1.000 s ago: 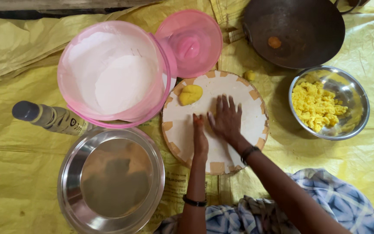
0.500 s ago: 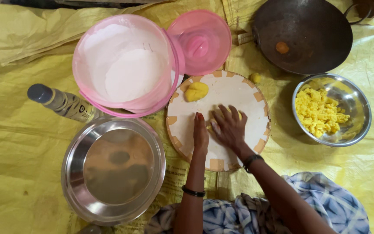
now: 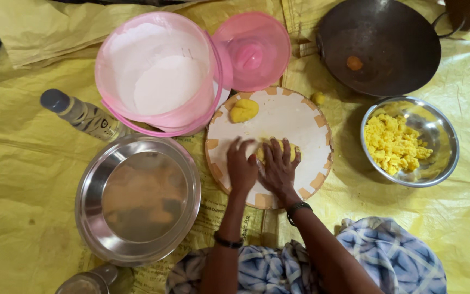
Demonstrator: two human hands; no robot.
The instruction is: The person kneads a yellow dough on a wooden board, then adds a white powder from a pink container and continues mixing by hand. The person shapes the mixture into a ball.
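Both my hands rest on a round white board (image 3: 289, 117) with tan patches around its rim. My right hand (image 3: 279, 170) presses flat on a piece of yellow dough (image 3: 278, 147) that shows between and above its fingers. My left hand (image 3: 241, 167) lies beside it, fingers curled down onto the board and touching the dough's left side. A second yellow dough lump (image 3: 244, 110) sits at the board's far left edge. A small dough bit (image 3: 317, 98) lies just past the board's far rim.
A pink bucket of white flour (image 3: 156, 73) with its pink lid (image 3: 252, 51) stands at the far left. A steel bowl of yellow crumbs (image 3: 409, 141) is right, a dark wok (image 3: 379, 46) behind it. An empty steel plate (image 3: 137, 198) and a bottle (image 3: 82, 115) lie left on yellow sheeting.
My hands have drawn back toward me across the board with the dough under them. The view has shifted slightly, so everything sits lower and further right.
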